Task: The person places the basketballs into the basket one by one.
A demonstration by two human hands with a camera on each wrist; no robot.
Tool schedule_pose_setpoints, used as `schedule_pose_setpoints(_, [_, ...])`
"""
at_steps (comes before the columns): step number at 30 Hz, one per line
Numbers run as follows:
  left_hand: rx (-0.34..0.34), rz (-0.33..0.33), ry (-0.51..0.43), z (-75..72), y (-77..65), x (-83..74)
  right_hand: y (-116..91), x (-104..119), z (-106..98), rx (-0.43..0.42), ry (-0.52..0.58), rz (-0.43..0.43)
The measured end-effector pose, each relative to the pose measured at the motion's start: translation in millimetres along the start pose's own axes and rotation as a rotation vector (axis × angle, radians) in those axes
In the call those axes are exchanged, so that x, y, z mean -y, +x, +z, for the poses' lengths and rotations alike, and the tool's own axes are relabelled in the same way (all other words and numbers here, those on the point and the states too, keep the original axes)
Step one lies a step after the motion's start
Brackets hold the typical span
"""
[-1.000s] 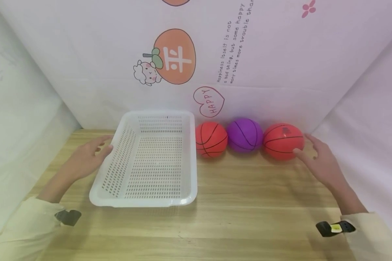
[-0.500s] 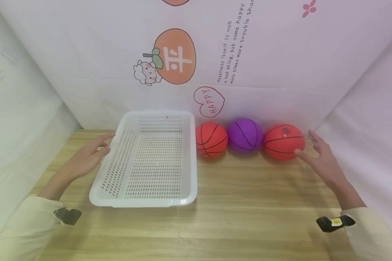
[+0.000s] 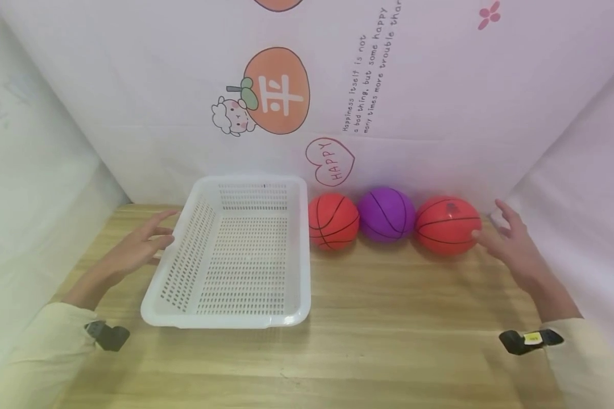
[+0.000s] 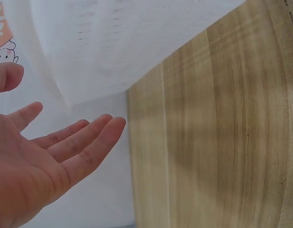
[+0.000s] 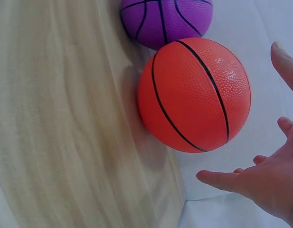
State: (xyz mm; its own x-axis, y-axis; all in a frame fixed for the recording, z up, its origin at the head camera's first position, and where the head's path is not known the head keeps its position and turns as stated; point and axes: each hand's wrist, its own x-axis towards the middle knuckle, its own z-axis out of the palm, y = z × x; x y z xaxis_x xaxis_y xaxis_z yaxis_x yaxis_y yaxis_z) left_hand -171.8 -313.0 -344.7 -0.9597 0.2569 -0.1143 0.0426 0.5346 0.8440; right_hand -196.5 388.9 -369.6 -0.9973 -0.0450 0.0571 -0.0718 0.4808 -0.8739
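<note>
A white perforated plastic basket (image 3: 303, 272) stands on the wooden table, with no contents showing inside. To its right, three small toy basketballs sit in a row along the back: a red ball (image 3: 334, 221), a purple ball (image 3: 386, 215) and another red ball (image 3: 447, 226). My left hand (image 3: 138, 250) is beside the basket's left wall; the left wrist view shows its fingers extended and apart from the wall. Just right of the right-hand red ball, my right hand (image 3: 514, 247) is spread, and a gap separates it from that ball in the right wrist view.
A white printed cloth (image 3: 419, 85) rises behind the balls, and white cloth sides (image 3: 588, 187) border the table left and right. The wooden tabletop (image 3: 368, 341) stretches in front of the basket and balls. Dark wrist devices (image 3: 532, 341) sit at both sleeves.
My right hand has drawn a little to the right, away from the right-hand red ball. The left hand has shifted only slightly by the basket. Basket and balls stay in place.
</note>
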Motion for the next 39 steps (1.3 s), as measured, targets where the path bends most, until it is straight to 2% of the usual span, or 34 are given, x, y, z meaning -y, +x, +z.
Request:
schedule_pose_setpoints(10, [0.044,0.006,-0.103,2.1,5.0,12.7,13.7,-6.9,3.3,0.097,0.148,0.057])
schedule_pose_setpoints(21, [0.085,-0.025,-0.151,4.6,8.6,17.1,26.5,-18.7,6.8,0.107,0.306,0.089])
schedule_pose_setpoints(26, [0.12,-0.051,-0.173,2.9,8.5,17.3,36.2,-18.4,8.9,0.103,0.3,0.114])
schedule_pose_setpoints(34, [0.192,-0.026,-0.27,1.7,12.0,21.4,44.1,-15.7,11.2,0.149,0.237,0.117])
schedule_pose_setpoints(39, [0.216,-0.039,-0.325,1.6,11.0,24.2,47.4,-18.8,14.9,0.168,0.179,0.123])
